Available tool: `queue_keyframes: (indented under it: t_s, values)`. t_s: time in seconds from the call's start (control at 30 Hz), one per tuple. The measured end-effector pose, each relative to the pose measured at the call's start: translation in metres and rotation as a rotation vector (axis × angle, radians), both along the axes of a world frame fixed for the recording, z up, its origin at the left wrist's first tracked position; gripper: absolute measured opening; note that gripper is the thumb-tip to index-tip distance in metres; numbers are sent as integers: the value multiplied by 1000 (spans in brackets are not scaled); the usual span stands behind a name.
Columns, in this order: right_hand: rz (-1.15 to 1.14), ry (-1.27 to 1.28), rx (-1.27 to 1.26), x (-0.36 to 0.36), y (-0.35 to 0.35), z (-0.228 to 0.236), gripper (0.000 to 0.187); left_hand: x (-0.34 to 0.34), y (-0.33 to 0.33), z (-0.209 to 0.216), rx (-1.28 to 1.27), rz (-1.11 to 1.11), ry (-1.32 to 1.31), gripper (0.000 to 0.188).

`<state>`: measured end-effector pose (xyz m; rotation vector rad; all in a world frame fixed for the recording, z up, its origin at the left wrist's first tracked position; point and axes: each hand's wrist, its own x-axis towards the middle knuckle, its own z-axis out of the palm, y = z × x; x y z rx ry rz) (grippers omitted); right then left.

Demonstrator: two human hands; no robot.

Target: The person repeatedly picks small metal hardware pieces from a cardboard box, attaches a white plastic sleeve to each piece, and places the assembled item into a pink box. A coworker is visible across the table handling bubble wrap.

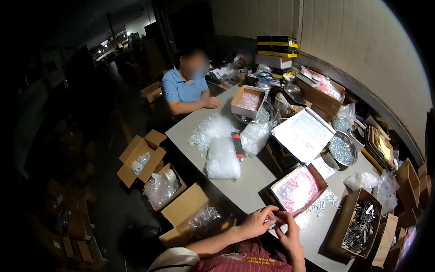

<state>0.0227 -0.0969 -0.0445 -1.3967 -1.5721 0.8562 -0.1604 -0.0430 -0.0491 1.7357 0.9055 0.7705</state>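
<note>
My left hand [254, 223] and my right hand [290, 235] meet at the near table edge. Their fingers close around a small clear plastic bag [273, 221], its contents too small to make out. Just beyond them stands an open cardboard box [322, 180] holding a stack of clear bags with pink edges [297, 189]. Right of that box, small white plastic pieces [324, 204] lie scattered on the grey table [253, 188].
A long box of metal parts [360, 222] stands at right, near a steel bowl of screws [342, 149]. A clipboard [302, 135], a filled white bag [223, 158] and a red-black tool [237, 145] lie farther off. A person [186, 90] sits opposite. Open cartons [186, 204] flank the table's left.
</note>
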Motion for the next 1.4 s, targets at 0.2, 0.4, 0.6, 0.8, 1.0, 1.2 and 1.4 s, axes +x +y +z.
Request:
queue_keyframes:
  t_s: [0.2,0.4,0.6,0.8,1.0,1.2,1.4]
  values:
    - [-271,143,-95,27,-22,-13,34,11,-4,-8,-11,-86,3,22]
    - [-154,59,-202,32,-32,-3,35,23,-7,-15,79,-77,-12,17]
    - [96,277,-416,56,-39,10,53,47,-12,4,190,41,7,14]
    - [18,630,-422,88,-49,-4,48,79,-24,21,-26,53,-65,19]
    - [-67,270,-179,120,-56,-9,44,99,-38,11,167,-41,-14,17]
    - [33,-297,295,132,-61,37,42,120,-49,-13,221,-39,14,30]
    - [250,-476,12,160,-74,-27,60,124,-45,-16,226,-219,74,41]
